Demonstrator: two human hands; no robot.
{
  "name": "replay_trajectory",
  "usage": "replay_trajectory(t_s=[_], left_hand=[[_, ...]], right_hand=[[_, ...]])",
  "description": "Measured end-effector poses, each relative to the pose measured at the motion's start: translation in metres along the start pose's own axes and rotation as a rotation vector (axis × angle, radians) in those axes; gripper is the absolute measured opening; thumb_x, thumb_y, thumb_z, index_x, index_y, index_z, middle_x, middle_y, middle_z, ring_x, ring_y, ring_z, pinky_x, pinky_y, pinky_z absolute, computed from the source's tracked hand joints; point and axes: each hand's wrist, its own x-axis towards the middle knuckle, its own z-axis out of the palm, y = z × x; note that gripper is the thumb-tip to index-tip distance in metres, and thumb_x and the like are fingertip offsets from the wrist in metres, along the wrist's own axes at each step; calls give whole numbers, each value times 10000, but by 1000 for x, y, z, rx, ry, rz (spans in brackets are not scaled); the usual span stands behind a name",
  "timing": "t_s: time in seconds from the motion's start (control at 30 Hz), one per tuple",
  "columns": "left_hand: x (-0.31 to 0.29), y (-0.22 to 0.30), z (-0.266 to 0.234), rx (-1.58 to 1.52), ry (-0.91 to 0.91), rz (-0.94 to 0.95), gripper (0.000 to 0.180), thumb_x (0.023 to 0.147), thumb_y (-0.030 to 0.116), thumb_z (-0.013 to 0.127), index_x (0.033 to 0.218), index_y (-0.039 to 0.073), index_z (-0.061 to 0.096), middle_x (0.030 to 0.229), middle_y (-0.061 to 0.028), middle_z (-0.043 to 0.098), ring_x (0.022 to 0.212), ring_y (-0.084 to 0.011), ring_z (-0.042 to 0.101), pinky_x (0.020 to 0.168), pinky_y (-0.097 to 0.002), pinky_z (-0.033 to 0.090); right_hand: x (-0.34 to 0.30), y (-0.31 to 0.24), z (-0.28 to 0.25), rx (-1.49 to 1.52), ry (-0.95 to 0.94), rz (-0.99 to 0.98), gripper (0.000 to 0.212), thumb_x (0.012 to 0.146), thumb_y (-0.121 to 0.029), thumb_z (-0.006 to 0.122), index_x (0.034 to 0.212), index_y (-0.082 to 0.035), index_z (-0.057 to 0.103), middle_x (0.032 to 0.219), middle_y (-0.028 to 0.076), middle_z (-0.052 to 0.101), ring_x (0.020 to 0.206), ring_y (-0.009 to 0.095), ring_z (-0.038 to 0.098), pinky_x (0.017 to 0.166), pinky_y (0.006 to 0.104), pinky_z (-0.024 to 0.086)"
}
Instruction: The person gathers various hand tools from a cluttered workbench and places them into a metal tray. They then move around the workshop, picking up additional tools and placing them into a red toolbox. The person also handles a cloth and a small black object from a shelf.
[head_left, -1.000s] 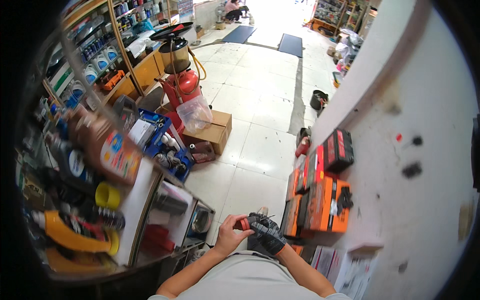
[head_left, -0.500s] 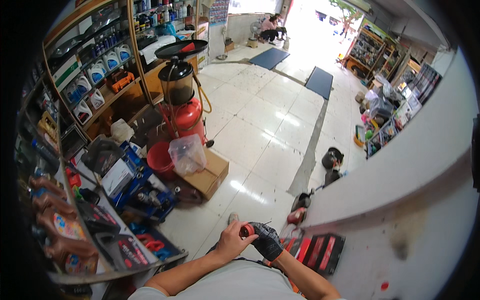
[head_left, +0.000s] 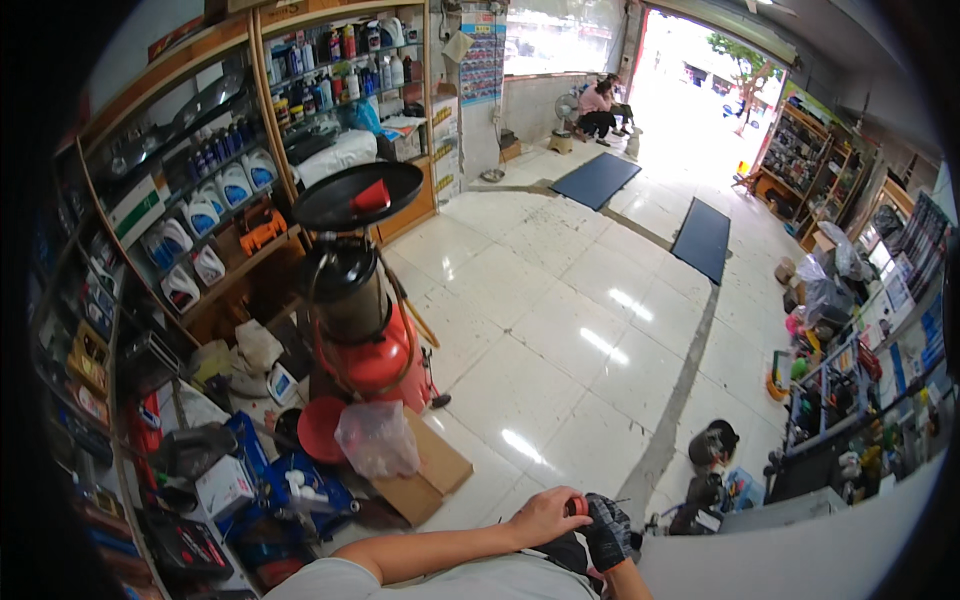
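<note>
Nearest, at the lower edge: a small red object [head_left: 578, 506] is pinched betw. the bare left hand [head_left: 545, 516], fingers curled on it, and the black-gloved right hand [head_left: 606, 530], closed against it; exact grip can't be told. Just beyond, a cardboard box [head_left: 430, 470] w/ a clear plastic bag [head_left: 377, 438] is seen on the floor. Farther, a red oil drainer [head_left: 362, 300] is stood by the shelves [head_left: 215, 200].

Right hand [head_left: 607, 530] wears a dark knit cloth glove, matt; left hand [head_left: 545, 515] bare. Between the fingers, a small red glossy plastic-looking part [head_left: 577, 506]. Beyond the fingertips, glossy white floor tiles [head_left: 560, 330]. Left of the fingers: crinkled clear plastic bag [head_left: 377, 438], matt brown cardboard [head_left: 425, 475], glossy red metal tank [head_left: 375, 355].
</note>
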Motion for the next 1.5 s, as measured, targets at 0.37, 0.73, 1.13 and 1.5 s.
replay_trajectory(t_s=[0.37,0.73,1.13,1.5], left_hand=[[389,-116,-94,-252,1,-240,452,834,383,799,1040,12,644,878,-159,680,824,-295,673,761,-376,532],[624,-275,-319,-227,749,-287,468,806,222,864,1128,-1,608,837,-51,681,772,-97,640,714,-275,553],[825,-420,-605,-350,830,-414,489,897,248,771,1298,33,591,1033,-116,722,919,-157,693,819,-301,551],[935,-619,-877,-188,1307,-712,271,955,174,682,1172,11,678,995,-56,733,876,-111,675,794,-275,546]], right_hand=[[443,-19,-39,370,-222,300,227,965,-123,611,1171,-48,669,1006,68,660,860,143,636,689,318,564],[905,-135,128,9,-877,139,368,951,-292,704,1212,-33,681,944,46,710,789,118,651,677,275,551],[1268,-171,351,178,-961,-368,232,938,-203,686,1125,-68,665,953,41,678,872,159,649,697,308,543],[1629,-226,572,588,-1017,785,167,962,-315,665,962,-150,641,873,38,662,733,178,638,634,341,568]])
